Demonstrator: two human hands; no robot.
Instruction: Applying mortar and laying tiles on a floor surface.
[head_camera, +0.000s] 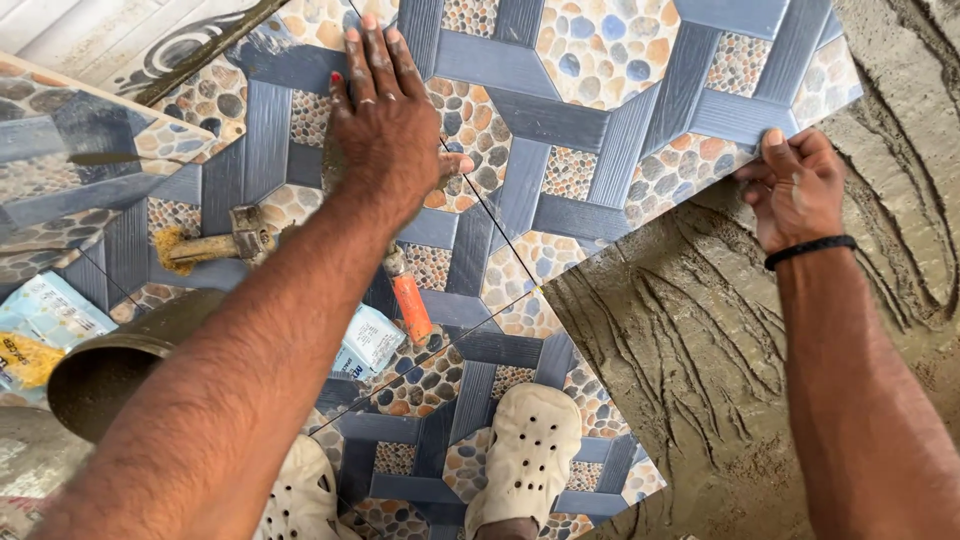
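Observation:
A large patterned floor tile, blue bands with pebble-print panels, lies tilted over wet grey mortar. My left hand rests flat on the laid tiles at the joint beside that tile, fingers together and pointing away from me. My right hand, with a black band at the wrist, grips the tile's near right edge with curled fingers. Grooves are combed through the mortar under and beside the tile.
On the laid tiles lie a hammer, an orange-handled tool partly under my forearm, and a small white and blue box. A round metal container stands at the left. My feet in white perforated clogs stand near the bottom.

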